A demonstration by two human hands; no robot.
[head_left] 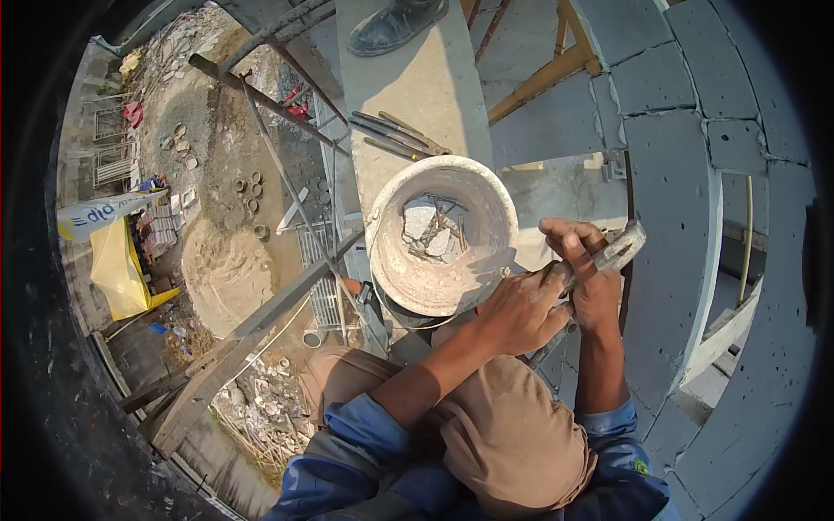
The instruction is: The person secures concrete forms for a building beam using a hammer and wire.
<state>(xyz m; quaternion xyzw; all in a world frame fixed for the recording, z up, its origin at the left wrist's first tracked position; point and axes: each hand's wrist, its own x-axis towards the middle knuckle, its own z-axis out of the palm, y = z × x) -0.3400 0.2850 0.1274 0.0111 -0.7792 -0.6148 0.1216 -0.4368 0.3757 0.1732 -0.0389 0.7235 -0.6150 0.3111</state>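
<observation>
My left hand (pixel 521 313) is closed around a grey, mortar-smeared metal tool (pixel 621 249) with a slotted end; I cannot make out its exact kind. Behind the tool, my right hand (pixel 595 291) has its palm against it, with fingers stretched out towards the left. Just left of my hands stands a mortar-crusted bucket (pixel 387 230). Broken light-coloured pieces (pixel 426 221) and thin metal bits lie at its bottom. Several long, dark hand tools (pixel 395 135) lie on the plank beyond the bucket's rim.
A shoe (pixel 398 28) of another person rests on the plank (pixel 452 95). Grey block wall (pixel 665 208) with an opening rises at my right. Scaffold poles (pixel 261 104) and a wooden beam (pixel 252 339) border the drop at left. Far below are a sand heap (pixel 226 278) and rubble.
</observation>
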